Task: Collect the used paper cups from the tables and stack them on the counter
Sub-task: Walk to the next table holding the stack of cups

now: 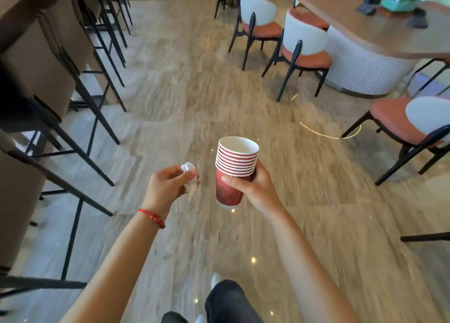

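Polished stone-patterned floor (185, 98) fills the middle of the view, showing small bright reflections of light. Along the left edge runs a row of tall brown bar stools (36, 79) on thin black legs, ranged from near to far. At the far right stands a curved table (379, 37) with a tan top and a white ribbed base; on its top sit a teal plant pot (399, 2) and some dark items too blurred to identify. Around this table stand chairs (304, 45) with white backs, salmon seats and black legs, one of them near the right edge. Nothing lies on the open floor between the stools and the chairs.

Near the centre, the right hand (258, 186) grips a stack of red paper cups (233, 171), thumb across the front of the lowest cup and fingers curled round the far side. The stack is held upright, slightly tilted, above the floor; several white rims are nested one inside another, and the top cup shows a white interior. Just to the left of the stack, apart from it, the left hand (168, 186) pinches a crumpled white tissue (190, 179) between curled fingers and thumb. A red bracelet (152, 218) circles the left wrist. At the bottom edge appear dark trouser legs (226, 300) and a pale shoe (215, 279).
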